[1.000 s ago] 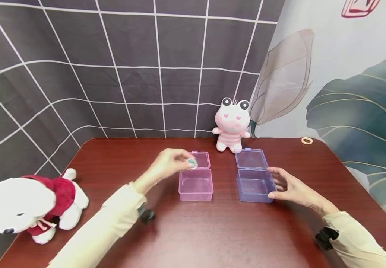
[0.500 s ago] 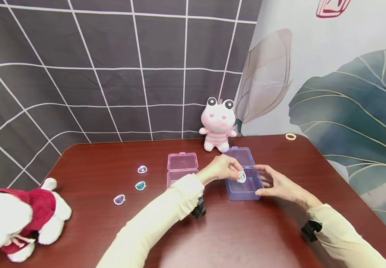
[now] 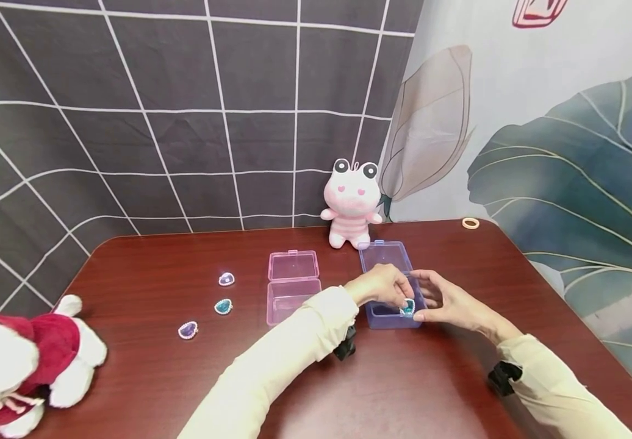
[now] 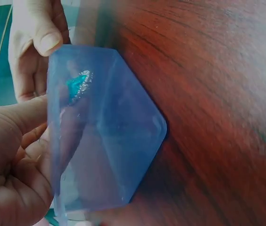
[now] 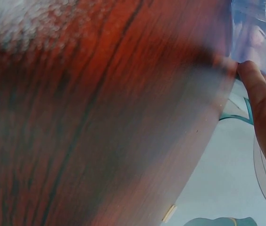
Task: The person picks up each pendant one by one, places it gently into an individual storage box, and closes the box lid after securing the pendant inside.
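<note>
In the head view my left hand [image 3: 382, 285] reaches into the blue see-through plastic box [image 3: 391, 321], pinching a teal heart-shaped gem [image 3: 407, 307] with a beaded silvery rim. Through the box wall in the left wrist view, the same gem [image 4: 78, 85] shows at the fingertips. My right hand [image 3: 455, 305] holds the right side of the box, thumb at the front corner and fingers further back. The lid [image 3: 384, 256] of the blue box lies flipped back. To the left, an open pink box [image 3: 285, 303] is partly covered by my left sleeve.
Left of the pink box lie a teal gem [image 3: 223, 306], a pale purple gem [image 3: 226, 279] and a darker purple gem [image 3: 188, 330]. A pink-and-white plush frog [image 3: 351, 204] sits behind the boxes. A white plush dog [image 3: 55, 360] is at far left, a small ring [image 3: 470, 223] at back right.
Carrying the teal gem, my left hand has moved right from above the pink box and down into the blue box. My right hand stays at the blue box. The head view has turned left.
</note>
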Action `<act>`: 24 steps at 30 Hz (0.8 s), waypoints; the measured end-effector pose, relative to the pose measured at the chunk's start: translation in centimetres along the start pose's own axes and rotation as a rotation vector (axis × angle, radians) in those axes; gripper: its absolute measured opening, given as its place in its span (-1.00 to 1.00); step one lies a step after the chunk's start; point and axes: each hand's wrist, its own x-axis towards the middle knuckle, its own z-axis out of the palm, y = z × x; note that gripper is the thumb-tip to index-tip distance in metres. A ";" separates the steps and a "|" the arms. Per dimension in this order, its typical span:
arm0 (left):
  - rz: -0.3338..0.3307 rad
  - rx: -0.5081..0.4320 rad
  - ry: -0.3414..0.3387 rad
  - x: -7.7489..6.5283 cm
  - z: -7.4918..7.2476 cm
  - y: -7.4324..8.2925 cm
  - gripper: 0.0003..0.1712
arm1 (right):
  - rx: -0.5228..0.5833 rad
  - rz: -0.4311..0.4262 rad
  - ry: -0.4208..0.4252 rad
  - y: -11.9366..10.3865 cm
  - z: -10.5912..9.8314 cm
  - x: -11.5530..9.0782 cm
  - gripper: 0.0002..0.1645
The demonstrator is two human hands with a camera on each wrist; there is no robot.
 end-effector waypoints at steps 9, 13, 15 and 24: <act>-0.036 0.090 0.010 0.7 1.0 0.3 -0.88 | 0.050 -0.016 -0.009 0.1 0.2 0.2 -0.08; -0.017 0.173 0.010 0.6 1.2 0.6 -0.87 | 0.064 -0.017 -0.012 0.2 0.2 0.3 -0.07; -0.011 0.202 0.013 0.6 1.4 0.6 -0.87 | 0.069 -0.018 -0.014 0.2 0.2 0.3 -0.07; 0.044 0.335 0.034 0.4 1.8 0.7 -0.91 | 0.062 -0.019 -0.015 0.2 0.2 0.2 -0.06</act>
